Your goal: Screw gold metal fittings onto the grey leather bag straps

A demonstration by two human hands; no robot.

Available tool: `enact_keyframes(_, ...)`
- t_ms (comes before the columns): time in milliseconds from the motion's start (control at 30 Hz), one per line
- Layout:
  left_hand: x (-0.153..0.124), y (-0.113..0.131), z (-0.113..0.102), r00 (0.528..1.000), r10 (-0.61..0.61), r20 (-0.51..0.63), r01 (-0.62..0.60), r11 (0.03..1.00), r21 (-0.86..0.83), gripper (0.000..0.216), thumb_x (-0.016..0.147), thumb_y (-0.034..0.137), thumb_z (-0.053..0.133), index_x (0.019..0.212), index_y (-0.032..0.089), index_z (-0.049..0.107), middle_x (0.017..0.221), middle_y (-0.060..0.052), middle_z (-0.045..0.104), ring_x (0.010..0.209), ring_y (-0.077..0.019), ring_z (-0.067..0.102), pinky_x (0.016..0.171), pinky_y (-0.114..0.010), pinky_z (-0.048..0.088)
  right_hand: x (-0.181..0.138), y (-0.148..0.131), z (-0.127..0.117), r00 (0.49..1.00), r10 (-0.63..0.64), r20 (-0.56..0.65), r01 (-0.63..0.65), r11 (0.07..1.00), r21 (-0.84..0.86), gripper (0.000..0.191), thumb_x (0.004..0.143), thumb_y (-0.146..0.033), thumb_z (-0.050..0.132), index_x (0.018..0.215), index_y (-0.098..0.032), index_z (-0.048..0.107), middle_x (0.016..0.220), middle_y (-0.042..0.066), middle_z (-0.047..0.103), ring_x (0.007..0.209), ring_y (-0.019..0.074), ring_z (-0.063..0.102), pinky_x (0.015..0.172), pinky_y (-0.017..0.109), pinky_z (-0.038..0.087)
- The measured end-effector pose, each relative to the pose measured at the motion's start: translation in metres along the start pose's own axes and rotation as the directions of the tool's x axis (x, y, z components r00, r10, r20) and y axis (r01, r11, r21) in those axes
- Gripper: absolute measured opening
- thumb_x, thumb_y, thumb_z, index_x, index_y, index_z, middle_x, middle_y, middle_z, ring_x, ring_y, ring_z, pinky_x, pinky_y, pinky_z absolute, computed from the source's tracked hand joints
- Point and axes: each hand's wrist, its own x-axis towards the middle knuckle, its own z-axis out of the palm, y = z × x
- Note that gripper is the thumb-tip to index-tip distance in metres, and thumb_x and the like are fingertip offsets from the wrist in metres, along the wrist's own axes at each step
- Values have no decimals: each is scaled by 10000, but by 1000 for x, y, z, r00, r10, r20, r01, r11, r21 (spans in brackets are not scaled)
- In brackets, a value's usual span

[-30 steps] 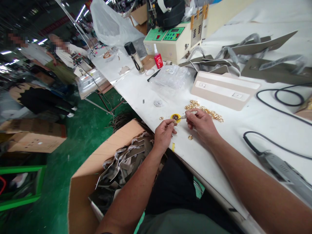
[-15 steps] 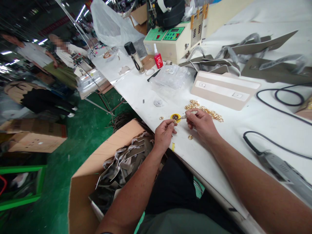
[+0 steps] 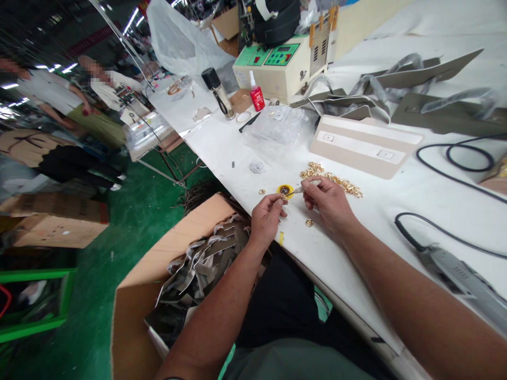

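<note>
Near the table edge, my left hand (image 3: 266, 217) is closed, pinching a small gold metal fitting (image 3: 284, 197) between thumb and fingers. My right hand (image 3: 327, 201) grips the pale handle of a thin screwdriver-like tool (image 3: 310, 184), whose dark slim tip meets the fitting. Just behind the fingertips sits a round yellow container (image 3: 284, 189) with small dark pieces in it. A pile of gold fittings (image 3: 336, 181) lies beyond my right hand. One loose gold fitting (image 3: 309, 222) rests between my wrists, another (image 3: 262, 192) left of the container.
A beige panel (image 3: 364, 148) with two slotted marks lies behind the pile. Farther back are a red bottle (image 3: 257, 98), a plastic bag (image 3: 279, 124) and a control machine (image 3: 273, 68). A grey corded tool (image 3: 461, 277) lies right; a carton (image 3: 137, 301) of strapped pieces stands left below.
Both my hands stay almost in place, with tool and fitting still together. At the far left, the people in the background have shifted slightly.
</note>
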Motion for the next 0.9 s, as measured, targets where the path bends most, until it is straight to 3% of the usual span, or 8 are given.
enact_keyframes(300,-1,0,0,1000,3,-8,-3,1000,23,298,899,418,697,1093,193,719,937,-44,773,626,-104,628,543,-219,420,-1,-2,1,1000,-17,8,18,999,-51,341,833,-533,824,902,-220,705,621,-34,616,494,115,524,466,256,412)
enact_keyframes(433,-4,1,3,1000,21,-13,-19,996,84,259,918,381,674,1090,195,728,933,-45,779,629,-112,638,582,-233,464,-2,-6,1,998,-55,10,56,984,-167,343,847,-541,807,911,-217,715,588,-34,619,476,118,523,458,256,400)
enact_keyframes(600,-12,-1,6,994,109,-11,-105,977,185,227,942,354,651,1089,211,748,930,-31,776,660,-127,658,671,-261,525,-4,-7,1,999,-47,-15,44,983,-178,380,835,-563,812,794,-211,676,595,-23,622,481,120,544,459,253,423)
enact_keyframes(733,-21,-2,6,970,236,56,-240,898,368,188,968,314,633,1071,238,771,970,-45,784,800,-179,697,807,-320,552,3,-9,-9,989,-5,-148,1,999,-32,422,820,-558,829,709,-209,621,612,-19,612,481,103,536,447,236,425)
enact_keyframes(900,-25,7,7,894,345,286,-448,712,541,179,970,224,608,1001,222,785,1019,-98,769,1000,-250,694,950,-402,539,17,-24,-35,935,-57,-349,97,991,97,420,764,-516,878,676,-212,600,603,-20,597,476,95,508,413,219,414)
